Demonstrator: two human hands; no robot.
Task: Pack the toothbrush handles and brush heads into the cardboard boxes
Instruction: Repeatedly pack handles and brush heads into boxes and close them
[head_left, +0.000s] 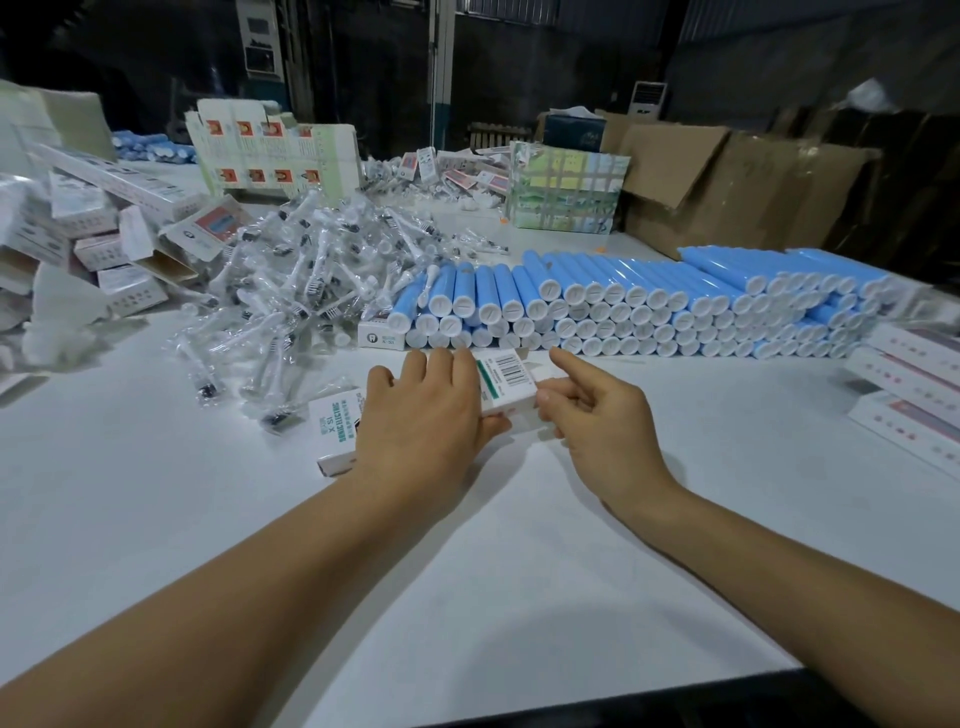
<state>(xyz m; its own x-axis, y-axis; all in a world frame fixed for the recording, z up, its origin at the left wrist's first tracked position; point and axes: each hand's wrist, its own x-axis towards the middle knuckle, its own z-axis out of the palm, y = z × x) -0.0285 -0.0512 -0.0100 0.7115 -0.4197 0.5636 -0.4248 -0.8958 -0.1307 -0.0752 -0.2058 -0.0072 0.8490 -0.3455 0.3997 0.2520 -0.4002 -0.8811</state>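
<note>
Near worktop's (493, 571) front edge: left hand (421, 415) gripping white cardboard toothbrush box (506, 387), right hand (597, 415) pinching its end, forefinger out; steady body, tuck flap squarely before reaching blue handles (623, 306)

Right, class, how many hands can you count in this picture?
2. The left hand grips the box with the barcode from its left; the right hand pinches that box's right end, forefinger straight. No other hand shows.
</note>
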